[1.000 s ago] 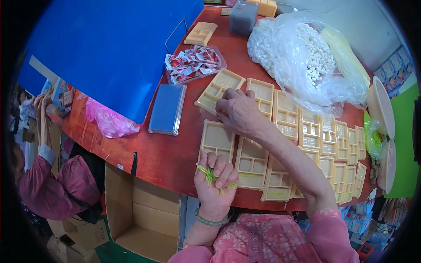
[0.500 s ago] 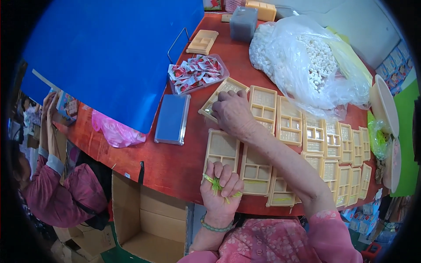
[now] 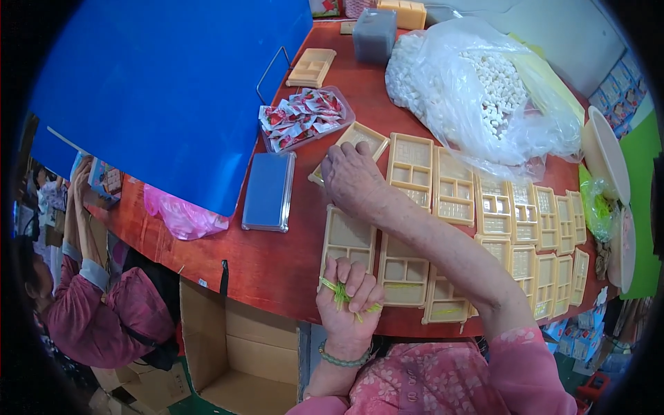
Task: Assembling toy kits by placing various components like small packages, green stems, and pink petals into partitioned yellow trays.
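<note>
My left hand [image 3: 348,299] is closed around a bunch of thin yellow-green plastic strips [image 3: 342,293], in front of the near-left compartment tray [image 3: 349,227]. Over the far-left beige tray [image 3: 366,138] bends my right hand [image 3: 354,177], fingers curled down into it; the fingertips and anything in them are hidden. More beige trays [image 3: 409,162] with small compartments stand in two rows running to the right. Similar green strips [image 3: 403,286] lie in several trays of the near row.
A plastic bag of white pieces [image 3: 501,97] lies behind the trays. To the left are a box of red-and-white sachets [image 3: 304,117], a blue-topped flat case [image 3: 268,190] and a large blue panel [image 3: 166,90]. An open carton [image 3: 259,349] stands below the table edge; another person [image 3: 114,304] sits at left.
My right hand has shifted slightly left and toward me over the far-left tray. My left hand keeps its grip on the strips. The whole view has moved a little.
</note>
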{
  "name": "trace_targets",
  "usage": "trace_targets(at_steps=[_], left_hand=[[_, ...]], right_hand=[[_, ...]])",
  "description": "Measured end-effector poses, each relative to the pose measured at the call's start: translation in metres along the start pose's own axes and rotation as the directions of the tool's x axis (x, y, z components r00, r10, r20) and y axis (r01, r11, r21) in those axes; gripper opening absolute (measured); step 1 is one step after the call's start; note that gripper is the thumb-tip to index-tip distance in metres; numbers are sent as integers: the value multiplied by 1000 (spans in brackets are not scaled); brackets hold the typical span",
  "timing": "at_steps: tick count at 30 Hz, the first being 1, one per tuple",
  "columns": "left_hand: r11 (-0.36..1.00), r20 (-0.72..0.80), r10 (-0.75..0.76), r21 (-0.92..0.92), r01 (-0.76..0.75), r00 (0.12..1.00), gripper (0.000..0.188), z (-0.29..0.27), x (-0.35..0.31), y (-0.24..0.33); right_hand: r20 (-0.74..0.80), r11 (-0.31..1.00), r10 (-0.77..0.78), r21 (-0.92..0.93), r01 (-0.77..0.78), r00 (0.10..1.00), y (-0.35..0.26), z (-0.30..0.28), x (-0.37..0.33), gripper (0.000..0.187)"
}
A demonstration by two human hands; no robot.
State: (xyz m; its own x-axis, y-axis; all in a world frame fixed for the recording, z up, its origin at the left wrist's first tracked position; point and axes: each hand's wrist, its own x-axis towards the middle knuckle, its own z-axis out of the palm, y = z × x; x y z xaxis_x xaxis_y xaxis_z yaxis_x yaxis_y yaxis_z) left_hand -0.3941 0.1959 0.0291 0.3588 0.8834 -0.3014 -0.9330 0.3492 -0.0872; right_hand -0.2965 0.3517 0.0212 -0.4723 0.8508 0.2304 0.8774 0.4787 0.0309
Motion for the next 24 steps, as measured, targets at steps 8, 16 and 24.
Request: trace_targets(at_steps=[8,16,24], left_hand=[[1000,23,5,11,-6,1000,35,1,-4,3],[999,72,-18,32,16,997,36,-1,-6,4],[1000,34,-8,29,7,999,37,1,-12,8]], right_hand=[[-40,793,190,595,-129,981,42,-12,-4,26],[315,503,201,779,-374,928,69,-40,-19,25],[282,-286,160,931,-229,946,65,-41,-22,22]])
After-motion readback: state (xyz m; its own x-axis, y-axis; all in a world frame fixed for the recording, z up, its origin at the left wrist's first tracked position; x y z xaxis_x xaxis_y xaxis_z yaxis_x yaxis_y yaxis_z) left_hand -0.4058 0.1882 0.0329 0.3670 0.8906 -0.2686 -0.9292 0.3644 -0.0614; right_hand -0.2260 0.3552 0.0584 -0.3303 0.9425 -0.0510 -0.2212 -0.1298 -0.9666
